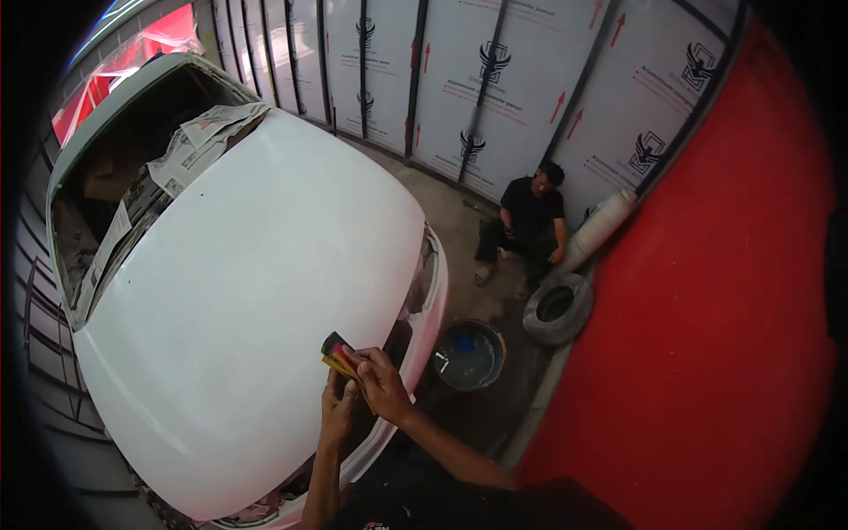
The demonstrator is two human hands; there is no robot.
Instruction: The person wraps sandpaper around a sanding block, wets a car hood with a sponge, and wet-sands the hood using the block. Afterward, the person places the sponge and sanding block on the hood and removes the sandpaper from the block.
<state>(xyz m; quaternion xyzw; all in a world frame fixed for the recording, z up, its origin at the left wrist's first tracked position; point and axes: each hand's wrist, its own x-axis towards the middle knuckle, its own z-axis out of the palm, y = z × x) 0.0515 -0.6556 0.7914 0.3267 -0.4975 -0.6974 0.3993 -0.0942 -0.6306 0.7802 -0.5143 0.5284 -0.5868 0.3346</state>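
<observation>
Over the front edge of a white car hood [256, 256], my two hands are close together around a small dark and yellow sanding block [335, 352] with a bit of red on it. My left hand [337, 399] grips it from below, fingers pointing up. From the right, my right hand [380, 380] has its fingers bent over the block's side. The block's upper end sticks out beyond the fingers. Which fingers press on which layer is too small to tell.
A bucket [470, 355] of dark liquid with something blue inside stands right of the bumper. Behind it are a tire [558, 307], a pale cylinder [603, 228] and a person [533, 216] sitting by the panel wall. Newspaper [199, 146] covers the windshield edge. A red surface [689, 309] fills the right.
</observation>
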